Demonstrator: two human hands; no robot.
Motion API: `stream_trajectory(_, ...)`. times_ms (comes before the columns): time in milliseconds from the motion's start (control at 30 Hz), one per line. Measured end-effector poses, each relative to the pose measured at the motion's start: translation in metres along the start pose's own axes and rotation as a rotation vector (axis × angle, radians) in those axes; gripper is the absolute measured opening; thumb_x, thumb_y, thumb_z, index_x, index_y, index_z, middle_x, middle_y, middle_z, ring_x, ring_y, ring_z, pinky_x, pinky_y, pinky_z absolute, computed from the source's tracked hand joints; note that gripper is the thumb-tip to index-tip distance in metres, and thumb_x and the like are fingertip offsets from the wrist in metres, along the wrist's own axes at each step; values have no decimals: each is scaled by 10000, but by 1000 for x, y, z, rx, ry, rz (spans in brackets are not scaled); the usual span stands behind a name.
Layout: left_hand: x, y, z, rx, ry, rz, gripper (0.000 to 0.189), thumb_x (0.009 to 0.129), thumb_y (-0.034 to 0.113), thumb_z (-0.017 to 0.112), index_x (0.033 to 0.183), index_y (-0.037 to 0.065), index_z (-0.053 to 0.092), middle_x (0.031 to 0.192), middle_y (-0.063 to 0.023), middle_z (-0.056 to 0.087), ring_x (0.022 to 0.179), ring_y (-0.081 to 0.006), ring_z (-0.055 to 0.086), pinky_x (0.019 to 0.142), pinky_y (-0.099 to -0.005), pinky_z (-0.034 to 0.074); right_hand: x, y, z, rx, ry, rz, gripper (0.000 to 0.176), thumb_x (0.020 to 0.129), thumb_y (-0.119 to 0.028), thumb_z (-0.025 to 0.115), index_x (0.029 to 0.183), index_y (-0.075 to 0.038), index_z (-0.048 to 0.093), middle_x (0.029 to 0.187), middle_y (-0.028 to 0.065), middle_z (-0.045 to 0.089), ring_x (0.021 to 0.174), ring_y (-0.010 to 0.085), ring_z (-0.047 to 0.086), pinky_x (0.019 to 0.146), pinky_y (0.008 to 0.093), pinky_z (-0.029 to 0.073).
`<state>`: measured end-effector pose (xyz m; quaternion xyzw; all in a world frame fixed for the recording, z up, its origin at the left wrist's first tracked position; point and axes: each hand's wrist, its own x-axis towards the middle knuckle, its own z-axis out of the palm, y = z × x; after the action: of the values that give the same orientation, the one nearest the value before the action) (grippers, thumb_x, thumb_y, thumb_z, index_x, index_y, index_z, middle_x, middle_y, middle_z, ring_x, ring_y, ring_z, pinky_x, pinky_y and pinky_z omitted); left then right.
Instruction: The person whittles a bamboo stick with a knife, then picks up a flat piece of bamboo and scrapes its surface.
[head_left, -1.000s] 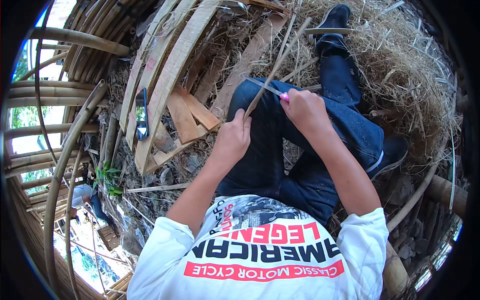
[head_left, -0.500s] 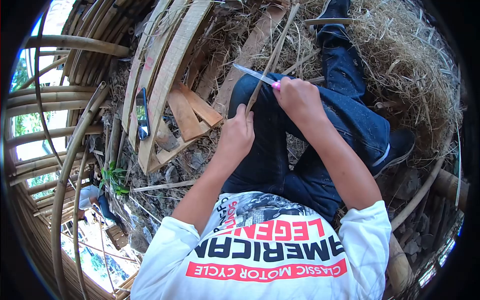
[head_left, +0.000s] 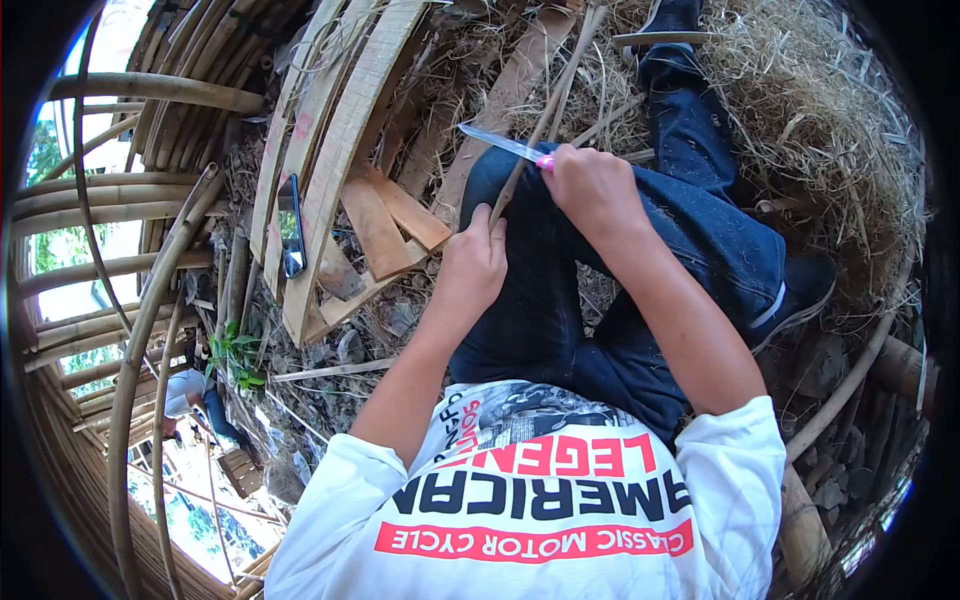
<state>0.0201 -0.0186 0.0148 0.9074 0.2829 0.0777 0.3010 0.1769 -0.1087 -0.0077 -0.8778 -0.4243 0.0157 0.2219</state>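
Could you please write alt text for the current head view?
A person's left hand grips a thin strip while the right hand holds a pink-handled knife across it, above dark jeans. Planks and a phone lie at left, straw at right.

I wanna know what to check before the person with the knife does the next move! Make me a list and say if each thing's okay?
1. Right hand gripping the knife by its pink handle: ok.
2. Left hand holding the thin strip: ok.
3. Left fingers apart from the blade: ok, the blade crosses the strip beyond them.
4. Gloves on both hands: not ok, both are bare.
5. Blade clear of the knee: cannot tell, they look close from above.
6. Phone away from the blade: ok, it's over by the planks.
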Motion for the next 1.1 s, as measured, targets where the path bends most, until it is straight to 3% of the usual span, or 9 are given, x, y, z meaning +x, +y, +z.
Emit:
stream_trajectory(167,-1,3,-3,-1,-104,-38,190,983,172,456,947,-14,480,689,-304,577,714,-505,571,606,-563,422,-14,8,-10,-15,-25,40,302,903,-275,574,717,-48,643,688,164,675,644,302,694,567,386,560)
stream_trajectory(367,-1,-5,5,-4,13,-29,202,984,178,452,956,-20,484,697,-313,574,735,-514,568,620,-564,421,2,1,2,-11,42,-10,306,904,-274,573,708,-49,646,692,158,677,644,299,695,566,390,560)
stream_trajectory(600,0,6,0,-37,-70,-60,240,984,206,451,963,-30,490,719,-325,572,761,-520,561,643,-569,414,-8,9,-5,-29,10,3,328,916,-300,571,720,-50,653,690,145,680,649,287,699,567,381,561)
stream_trajectory(667,-1,10,-1,-5,-130,-163,359,991,238,449,1168,-68,516,859,-335,598,888,-509,577,733,-493,452,7,2,4,-47,35,-10,330,920,-300,565,722,-51,655,694,145,681,650,285,699,570,379,562)
stream_trajectory(800,2,-1,-7,-14,-141,-170,361,992,237,448,1170,-69,516,867,-339,597,897,-511,575,742,-493,452,3,6,-2,-57,33,-49,349,932,-299,541,718,-50,658,707,141,686,651,276,702,571,373,566)
stream_trajectory(867,4,4,-13,-3,-243,-222,379,993,239,446,1199,-73,509,889,-349,599,915,-506,580,762,-483,458,-9,16,-9,-55,-1,11,357,926,-314,552,717,-46,662,697,148,681,654,290,699,573,386,562)
stream_trajectory(1000,0,3,3,13,-152,-136,355,994,235,443,1155,-74,517,848,-340,592,880,-509,576,729,-481,456,-6,22,1,1,31,0,341,917,-304,558,726,-45,672,698,159,678,660,304,696,597,396,564)
stream_trajectory(1067,0,-7,12,-49,-24,-55,253,984,211,458,944,-32,513,703,-325,563,769,-517,564,643,-546,426,6,15,6,-1,41,-8,335,915,-297,560,728,-44,674,700,160,678,663,304,696,597,396,564)
stream_trajectory(1100,2,-7,10,-48,-18,-54,253,984,211,458,944,-32,513,703,-325,563,769,-517,564,643,-546,426,11,10,6,2,41,-23,328,913,-290,561,729,-43,675,701,160,678,667,305,697,598,396,565)
